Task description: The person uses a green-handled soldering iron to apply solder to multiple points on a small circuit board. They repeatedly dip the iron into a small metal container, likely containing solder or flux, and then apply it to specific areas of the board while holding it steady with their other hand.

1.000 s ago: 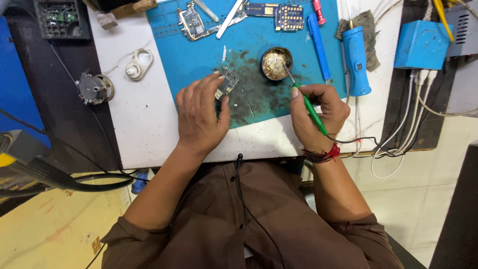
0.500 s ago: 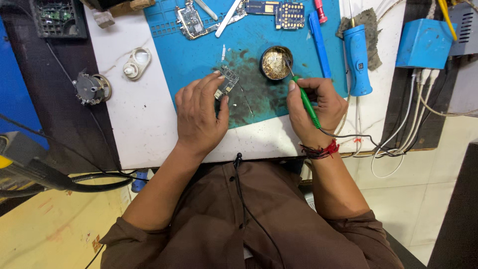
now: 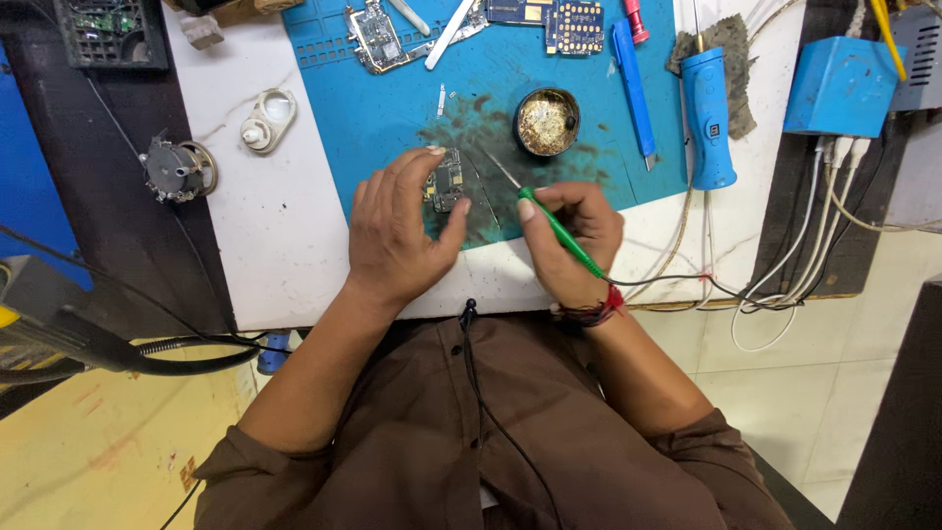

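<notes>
Pinning a small circuit board (image 3: 447,181) flat against the blue work mat (image 3: 392,108), the left hand (image 3: 397,231) is pressing down with its fingers curled round the board's near edge, thumb tucked at the lower right corner. The right hand (image 3: 574,240) is gripping a green-handled soldering iron (image 3: 554,228) like a pen, fingers clenched round the barrel, and its thin metal tip is angling up and left towards the board, sitting just beside its right edge; whether the tip is touching cannot be told. The board is lying near the middle of the mat, on a dark scorched patch, with a round tin of brass cleaning wool (image 3: 547,122) just beyond it. To do this step well, I judge the left fingers should be staying clear of the tip's path while holding the board from sliding, and the right wrist should be resting on the white tabletop (image 3: 285,236) for steadiness. The trailing cord (image 3: 677,282) is looping off to the right, so it may be tugging on the handle.
</notes>
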